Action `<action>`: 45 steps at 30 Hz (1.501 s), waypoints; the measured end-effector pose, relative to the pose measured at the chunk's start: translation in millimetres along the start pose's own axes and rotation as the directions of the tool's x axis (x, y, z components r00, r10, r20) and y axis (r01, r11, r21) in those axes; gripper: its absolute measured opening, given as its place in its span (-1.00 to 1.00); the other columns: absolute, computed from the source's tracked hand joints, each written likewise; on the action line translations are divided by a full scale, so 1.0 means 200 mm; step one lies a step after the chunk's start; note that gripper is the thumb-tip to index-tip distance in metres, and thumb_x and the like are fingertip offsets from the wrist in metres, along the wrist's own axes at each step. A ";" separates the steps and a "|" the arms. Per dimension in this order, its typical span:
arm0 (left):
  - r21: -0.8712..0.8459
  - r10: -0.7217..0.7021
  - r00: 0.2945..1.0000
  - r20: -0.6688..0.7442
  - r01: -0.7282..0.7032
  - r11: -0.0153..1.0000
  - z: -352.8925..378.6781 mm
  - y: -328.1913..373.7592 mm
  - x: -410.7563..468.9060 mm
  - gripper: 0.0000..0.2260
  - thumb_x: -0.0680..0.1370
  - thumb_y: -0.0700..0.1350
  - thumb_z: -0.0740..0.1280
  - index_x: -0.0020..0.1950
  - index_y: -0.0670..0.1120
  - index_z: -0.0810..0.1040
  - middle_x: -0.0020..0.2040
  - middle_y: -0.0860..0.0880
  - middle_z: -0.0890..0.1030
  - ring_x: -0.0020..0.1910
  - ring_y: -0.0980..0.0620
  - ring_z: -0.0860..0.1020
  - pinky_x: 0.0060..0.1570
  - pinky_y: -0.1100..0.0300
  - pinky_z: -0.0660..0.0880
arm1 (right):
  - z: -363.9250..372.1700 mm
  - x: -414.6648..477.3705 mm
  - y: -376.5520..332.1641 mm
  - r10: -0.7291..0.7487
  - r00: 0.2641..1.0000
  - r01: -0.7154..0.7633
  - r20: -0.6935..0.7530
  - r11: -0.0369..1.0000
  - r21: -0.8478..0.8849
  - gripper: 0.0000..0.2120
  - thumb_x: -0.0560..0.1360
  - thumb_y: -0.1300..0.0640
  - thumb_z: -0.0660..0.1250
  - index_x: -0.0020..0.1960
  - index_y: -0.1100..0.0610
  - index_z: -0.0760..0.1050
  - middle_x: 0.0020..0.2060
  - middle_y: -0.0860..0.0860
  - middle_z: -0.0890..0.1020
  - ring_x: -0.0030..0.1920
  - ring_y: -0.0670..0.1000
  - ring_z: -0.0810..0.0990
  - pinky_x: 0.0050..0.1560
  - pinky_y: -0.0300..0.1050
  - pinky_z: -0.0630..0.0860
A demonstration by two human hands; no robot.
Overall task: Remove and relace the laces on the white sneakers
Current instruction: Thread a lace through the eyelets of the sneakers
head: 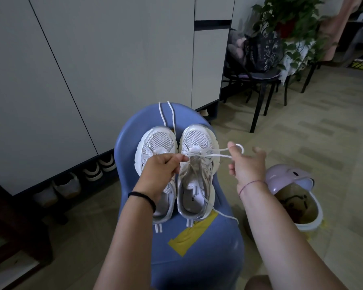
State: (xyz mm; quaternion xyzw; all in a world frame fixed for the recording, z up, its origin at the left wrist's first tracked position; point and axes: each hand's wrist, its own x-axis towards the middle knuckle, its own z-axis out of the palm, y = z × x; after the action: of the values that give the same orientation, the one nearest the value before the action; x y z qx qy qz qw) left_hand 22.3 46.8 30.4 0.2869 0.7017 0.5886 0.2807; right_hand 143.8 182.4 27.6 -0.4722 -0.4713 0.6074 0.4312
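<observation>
While taut between fingers (pixel 179 159), white lace (pixel 222 155)

Both forearms reach forward; left hand (pixel 166 170) pinches the lace (pixel 199 154) at its fingertips, right hand (pixel 248 164), fingers spread, has it looped round one raised finger

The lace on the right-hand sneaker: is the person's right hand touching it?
Touching. The head view shows the lace running from the sneaker to the right hand and looping round one fingertip.
</observation>
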 end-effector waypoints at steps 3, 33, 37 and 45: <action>-0.106 -0.004 0.999 0.041 0.009 0.994 0.05 0.03 -0.01 -0.78 0.64 -0.13 0.23 -0.09 -0.14 0.65 -0.45 0.06 0.36 -0.58 0.21 0.24 -0.52 0.44 0.23 | 0.00 -0.07 -0.06 -0.293 0.952 0.304 0.086 0.938 -0.168 -0.66 0.48 0.14 0.42 0.20 0.12 0.40 -0.30 -0.04 0.50 -0.38 -0.09 0.45 -0.35 -0.29 0.40; -0.424 -0.141 0.987 0.076 0.160 0.892 -0.01 0.03 0.00 -0.79 0.69 -0.14 0.09 -0.03 -0.10 0.48 -0.25 -0.06 0.70 -0.34 0.12 0.63 -0.37 0.35 0.51 | 0.06 -0.09 0.00 -0.068 0.918 0.147 0.390 0.973 -0.177 -0.93 0.56 0.19 0.30 -0.09 0.17 0.46 -0.42 0.04 0.54 -0.55 -0.08 0.45 -0.53 -0.22 0.41; -0.475 -0.168 0.985 0.044 0.169 0.864 -0.01 0.01 0.01 -0.85 0.69 -0.15 0.09 0.00 -0.08 0.43 -0.20 -0.07 0.72 -0.28 0.08 0.66 -0.22 0.24 0.48 | 0.11 -0.19 0.06 0.198 0.772 0.000 0.604 0.950 -0.312 -0.84 0.58 0.28 0.24 -0.16 0.26 0.50 -0.34 0.14 0.56 -0.41 0.01 0.56 -0.34 -0.18 0.60; -0.384 -0.127 0.980 -0.151 0.060 0.921 -0.02 0.01 0.00 -0.86 0.61 -0.16 0.28 -0.09 -0.10 0.62 -0.39 0.02 0.49 -0.41 0.15 0.40 -0.37 0.36 0.40 | 0.24 -0.14 0.20 0.125 0.887 0.135 0.445 0.850 -0.509 -0.82 0.49 0.09 0.27 -0.12 0.21 0.51 -0.24 0.14 0.61 -0.18 0.16 0.61 -0.12 -0.02 0.56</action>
State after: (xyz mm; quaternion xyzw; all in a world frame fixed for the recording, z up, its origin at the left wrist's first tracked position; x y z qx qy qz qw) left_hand 18.7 44.2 34.1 0.1415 0.6099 0.7211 0.2967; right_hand 99.4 139.8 -1.9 -0.4124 -0.7092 0.5483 0.1620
